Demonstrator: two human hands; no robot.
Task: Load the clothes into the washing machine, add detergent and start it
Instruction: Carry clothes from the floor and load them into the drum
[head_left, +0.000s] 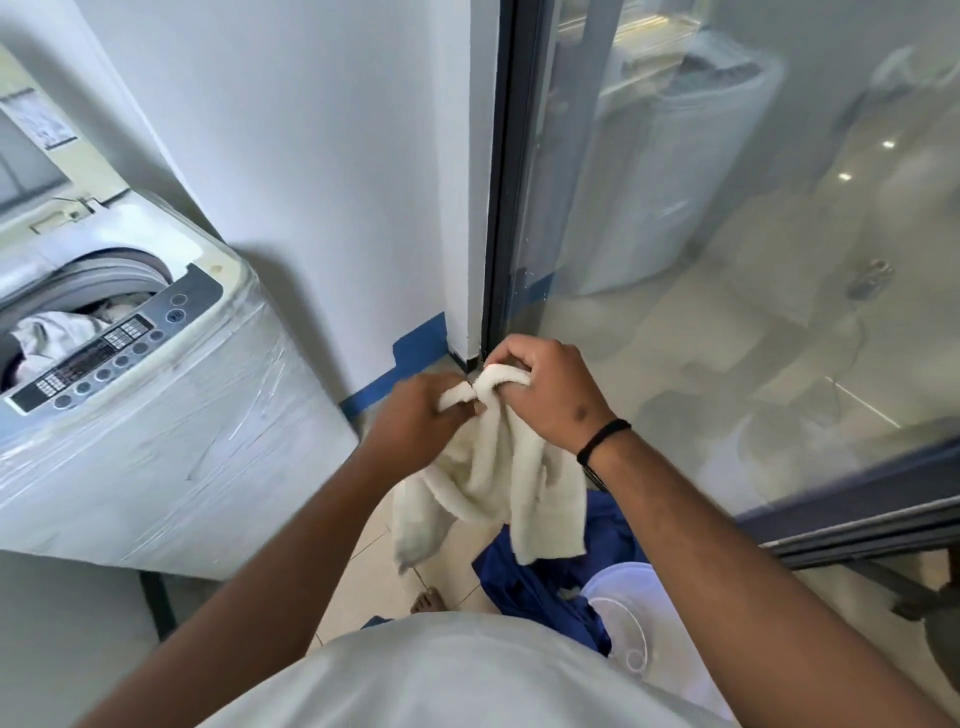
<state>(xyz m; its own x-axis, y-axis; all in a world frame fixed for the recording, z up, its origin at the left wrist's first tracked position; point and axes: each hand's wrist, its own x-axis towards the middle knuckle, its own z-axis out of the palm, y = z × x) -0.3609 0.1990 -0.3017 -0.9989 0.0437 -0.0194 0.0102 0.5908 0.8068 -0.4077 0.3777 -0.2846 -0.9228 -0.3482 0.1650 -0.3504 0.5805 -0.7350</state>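
Both hands are gripping a cream towel (498, 467) in front of the body, above the floor (363, 561) and to the right of the washing machine (171, 415). The left hand (415, 415) is pinching a bunched corner, its fingers (457, 410) clenched on the cloth; the right hand (550, 389) is closing over the rolled top edge just beside it, its fingers curled around the fabric. The rest of the towel is hanging loose and folding on itself.

It looks soft, limp and light, probably fluffy enough not to slip, so gathering it at the top edge as the hands are doing seems the sensible hold; a trailing end could drag on the floor or catch the machine's rim on the way over.

The machine's lid (31, 156) is standing open and pale clothes (57, 332) are already lying in the drum. Beneath the towel, blue clothing (540, 577) is spilling from a white basket (623, 623), so loading seems partway done.

The control panel (114, 348) is carrying buttons and small printed labels, and the lid a sticker, but none of that writing is legible and no brand can be made out.
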